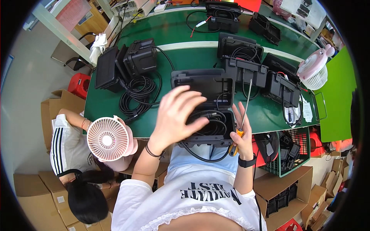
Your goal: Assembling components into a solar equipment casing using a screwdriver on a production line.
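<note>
My right hand (243, 141) is closed around the yellow and black handle of a screwdriver (246, 108), its long shaft pointing up and away from me. Fingers spread, my left hand (178, 115) hovers over the left side of an opened black plastic case (227, 133) and holds nothing. The case sits at the near table edge with its lid (203, 87) tipped back. Coiled black cable (216, 117) lies inside, partly hidden by my left hand. A loop of ribbed black cable (204, 158) hangs from the case's front.
Left on the green table (181, 57) are a closed black case (140, 56) and a coil of black cable (135, 94). More open cases (245, 69) stand at the right and back. Pink fans (108, 138) flank me. A co-worker (83, 184) bends low at left. A green crate (302, 154) stands right.
</note>
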A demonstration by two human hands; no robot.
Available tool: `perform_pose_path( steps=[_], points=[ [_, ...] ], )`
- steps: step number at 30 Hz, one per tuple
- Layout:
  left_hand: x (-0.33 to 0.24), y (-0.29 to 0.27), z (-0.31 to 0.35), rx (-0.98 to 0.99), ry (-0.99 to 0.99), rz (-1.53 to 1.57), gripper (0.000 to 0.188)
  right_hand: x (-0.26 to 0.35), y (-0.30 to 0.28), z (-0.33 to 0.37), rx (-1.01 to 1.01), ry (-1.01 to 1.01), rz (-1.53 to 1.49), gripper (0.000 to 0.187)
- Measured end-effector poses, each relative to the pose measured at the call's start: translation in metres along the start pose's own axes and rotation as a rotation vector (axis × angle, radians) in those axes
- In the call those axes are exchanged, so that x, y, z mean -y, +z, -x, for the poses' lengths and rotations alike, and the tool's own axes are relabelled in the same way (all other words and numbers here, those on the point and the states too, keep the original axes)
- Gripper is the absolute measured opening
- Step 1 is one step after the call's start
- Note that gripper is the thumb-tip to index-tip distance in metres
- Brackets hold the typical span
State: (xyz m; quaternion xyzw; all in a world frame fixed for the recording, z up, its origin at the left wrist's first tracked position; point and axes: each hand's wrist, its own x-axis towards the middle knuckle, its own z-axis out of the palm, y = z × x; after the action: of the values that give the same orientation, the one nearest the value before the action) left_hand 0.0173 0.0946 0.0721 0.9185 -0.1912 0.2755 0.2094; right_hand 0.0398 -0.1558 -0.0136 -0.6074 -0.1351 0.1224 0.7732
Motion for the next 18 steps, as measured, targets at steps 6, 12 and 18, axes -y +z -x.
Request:
perform_pose_path(
  steps=[6, 12, 18],
  points=[
    [-0.008, 0.02, 0.016, 0.132, -0.07, 0.374, 0.03, -0.009, 0.002, -0.001, 0.011, -0.108, 0.012, 0.094],
    [0.001, 0.028, 0.036, -0.955, -0.231, 0.395, 0.02, -0.015, -0.003, 0.007, -0.022, -0.081, 0.004, 0.096],
    [0.047, 0.015, 0.061, -0.72, -0.737, 0.332, 0.035, -0.015, 0.003, 0.01, -0.029, -0.106, 0.02, 0.094]
  ],
)
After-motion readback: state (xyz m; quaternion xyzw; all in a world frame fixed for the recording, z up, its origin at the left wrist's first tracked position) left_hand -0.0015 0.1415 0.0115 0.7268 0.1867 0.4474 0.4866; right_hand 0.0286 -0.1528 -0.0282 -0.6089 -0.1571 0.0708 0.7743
